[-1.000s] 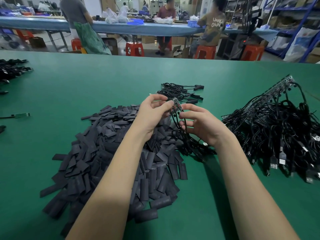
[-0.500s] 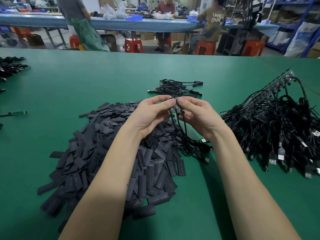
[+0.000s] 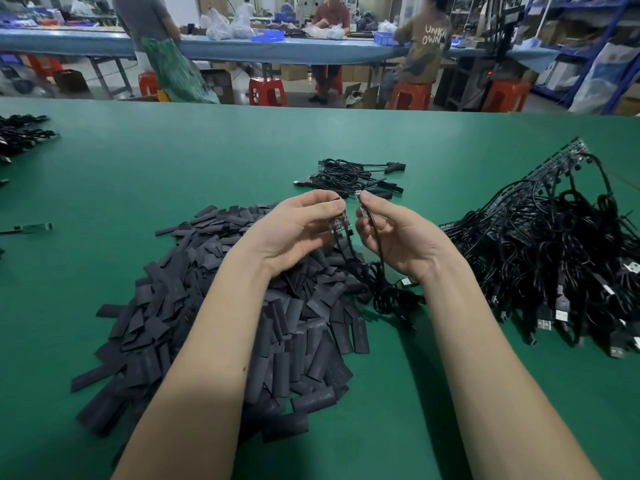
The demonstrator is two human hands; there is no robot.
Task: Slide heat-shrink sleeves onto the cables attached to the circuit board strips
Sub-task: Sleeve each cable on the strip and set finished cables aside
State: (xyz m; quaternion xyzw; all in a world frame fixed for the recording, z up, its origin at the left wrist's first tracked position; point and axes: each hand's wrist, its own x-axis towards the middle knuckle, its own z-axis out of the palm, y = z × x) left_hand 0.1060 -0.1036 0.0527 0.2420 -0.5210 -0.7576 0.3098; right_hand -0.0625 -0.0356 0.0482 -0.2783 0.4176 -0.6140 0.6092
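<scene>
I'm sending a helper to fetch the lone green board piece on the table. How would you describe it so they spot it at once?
Start at the big pile of dark sleeves on the green table and look left, toward the table's left edge. There a small green board piece lies alone, apart from the pile. It is flat and green, while the sleeves are black.

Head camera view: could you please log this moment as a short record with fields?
surface: green table
left hand: pinches a small board piece with cables
right hand: pinches a single board with its cable
sleeve pile: under the left forearm
cable bundle: right of the hands
small cable bunch: beyond the hands
</scene>
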